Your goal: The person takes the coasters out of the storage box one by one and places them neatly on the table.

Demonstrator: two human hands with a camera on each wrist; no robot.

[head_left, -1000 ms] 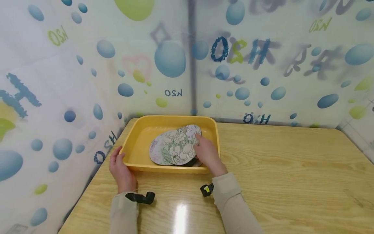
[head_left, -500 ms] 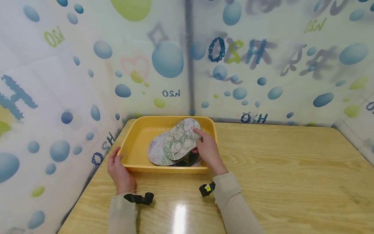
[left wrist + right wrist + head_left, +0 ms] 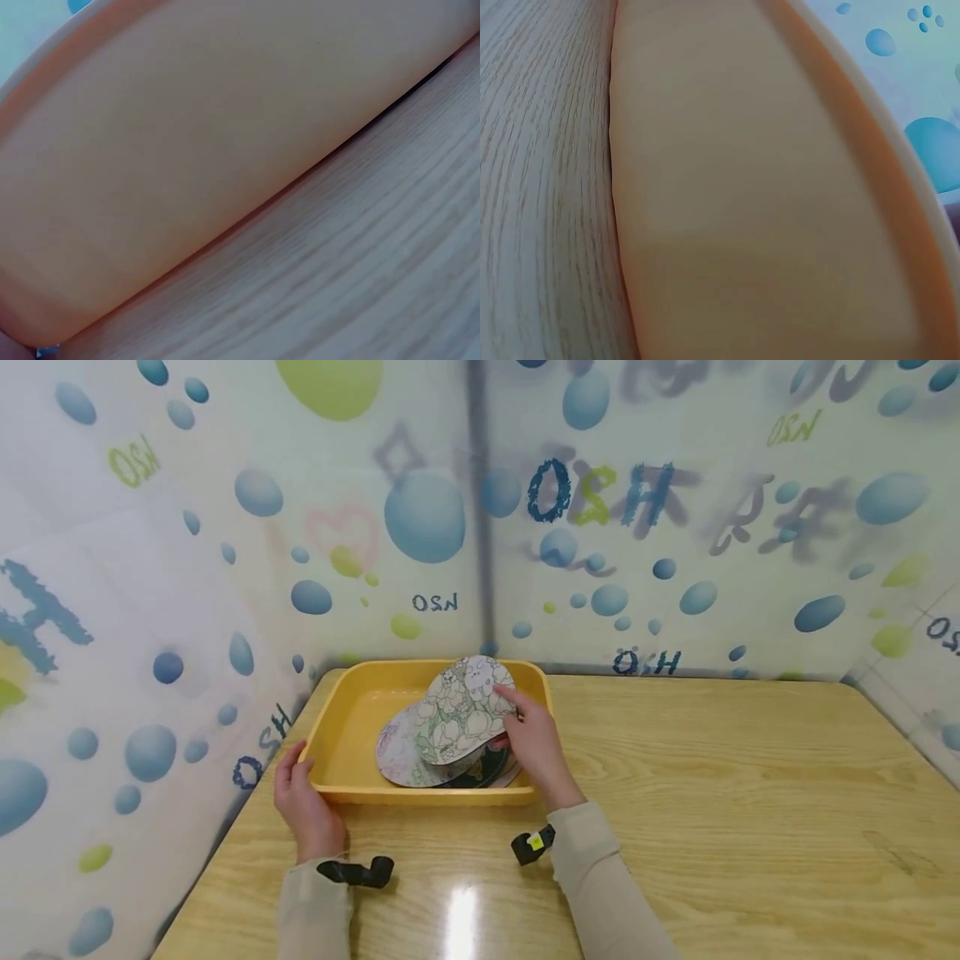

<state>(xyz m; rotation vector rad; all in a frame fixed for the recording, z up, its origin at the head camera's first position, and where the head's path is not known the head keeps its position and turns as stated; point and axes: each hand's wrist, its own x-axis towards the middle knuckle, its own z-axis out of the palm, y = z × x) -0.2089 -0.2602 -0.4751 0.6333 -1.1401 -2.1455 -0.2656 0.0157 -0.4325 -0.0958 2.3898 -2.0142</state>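
My right hand (image 3: 534, 739) pinches the right edge of a flat, rounded mat (image 3: 457, 722) printed with pale flowers and a white rabbit. The mat is tilted up, its far end near the tray's back rim. Beneath it are a pale pinkish floral mat (image 3: 397, 747) and a dark one (image 3: 491, 764) with a gold mark; their overlap is partly hidden. All are in a yellow tray (image 3: 333, 731). My left hand (image 3: 307, 806) grips the tray's left front corner. Both wrist views show mainly the tray's outer front wall (image 3: 202, 142).
The tray stands on a wood-grain table (image 3: 712, 810), near the back left corner. Behind and to the left rises a pale wall covering (image 3: 360, 468) with blue and green drops. A black wrist camera (image 3: 360, 872) sits at each cuff.
My right hand has lifted and tilted the top floral mat, shifting it toward the back of the tray and showing more of the dark mat below. My left hand keeps its hold.
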